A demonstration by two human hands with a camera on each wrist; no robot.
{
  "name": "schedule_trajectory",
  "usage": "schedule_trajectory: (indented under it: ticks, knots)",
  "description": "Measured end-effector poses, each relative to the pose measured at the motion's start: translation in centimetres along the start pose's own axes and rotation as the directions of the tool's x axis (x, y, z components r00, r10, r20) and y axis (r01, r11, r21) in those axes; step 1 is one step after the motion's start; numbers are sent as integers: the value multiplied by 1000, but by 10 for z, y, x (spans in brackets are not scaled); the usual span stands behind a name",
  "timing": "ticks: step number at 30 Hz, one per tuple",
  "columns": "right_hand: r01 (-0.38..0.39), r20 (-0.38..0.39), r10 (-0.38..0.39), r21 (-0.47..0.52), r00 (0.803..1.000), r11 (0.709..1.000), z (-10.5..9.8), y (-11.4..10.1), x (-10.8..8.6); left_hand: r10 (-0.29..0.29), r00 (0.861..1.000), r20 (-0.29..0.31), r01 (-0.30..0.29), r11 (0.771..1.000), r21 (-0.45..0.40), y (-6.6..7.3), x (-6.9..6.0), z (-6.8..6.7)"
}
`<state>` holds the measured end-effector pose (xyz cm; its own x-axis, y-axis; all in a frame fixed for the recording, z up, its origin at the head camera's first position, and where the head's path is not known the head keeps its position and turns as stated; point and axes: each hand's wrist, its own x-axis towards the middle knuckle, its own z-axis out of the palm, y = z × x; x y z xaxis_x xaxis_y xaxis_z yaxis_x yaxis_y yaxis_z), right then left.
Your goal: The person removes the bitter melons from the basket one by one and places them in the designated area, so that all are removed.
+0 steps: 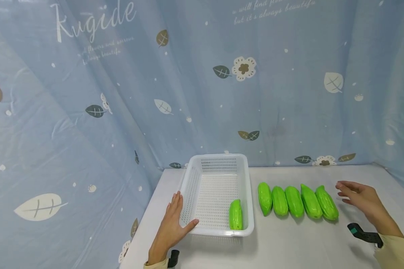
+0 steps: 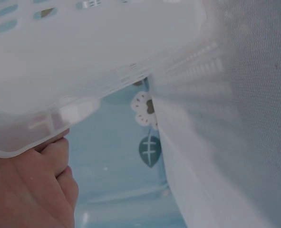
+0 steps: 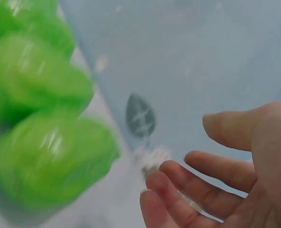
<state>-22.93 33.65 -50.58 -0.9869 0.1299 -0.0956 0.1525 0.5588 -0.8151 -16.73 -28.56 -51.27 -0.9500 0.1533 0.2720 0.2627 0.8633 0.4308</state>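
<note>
A white perforated plastic basket (image 1: 219, 232) stands on the table, with one bright green, ridged, cucumber-shaped vegetable (image 1: 236, 215) lying in its near right corner. My left hand (image 1: 172, 224) touches the basket's near left corner, fingers straight along the side and thumb over the front rim. In the left wrist view, that hand (image 2: 33, 190) lies against the basket's outer wall (image 2: 83, 61). Several similar green vegetables (image 1: 294, 201) lie in a row right of the basket. My right hand (image 1: 361, 196) hovers just right of the row, fingers loosely bent and holding nothing; the rightmost vegetable (image 3: 54, 161) is nearest to it.
The white table (image 1: 289, 246) ends at the back against a blue curtain (image 1: 195, 93) printed with leaves and flowers. The same curtain hangs along the left side. A dark wrist strap (image 1: 365, 235) sits on the right wrist.
</note>
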Motion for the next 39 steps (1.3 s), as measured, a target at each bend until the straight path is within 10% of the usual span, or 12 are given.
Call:
schedule_trajectory:
  ticks: [15,39]
  knots:
    - [319,-140,-313,26,939,947,23,-114,-30,-5,1000,5,6,1000,-13,1,0,-1]
    - [432,184,-449,128,874,893,122,-219,-39,0,1000,-3,0,1000,-20,1,0,0]
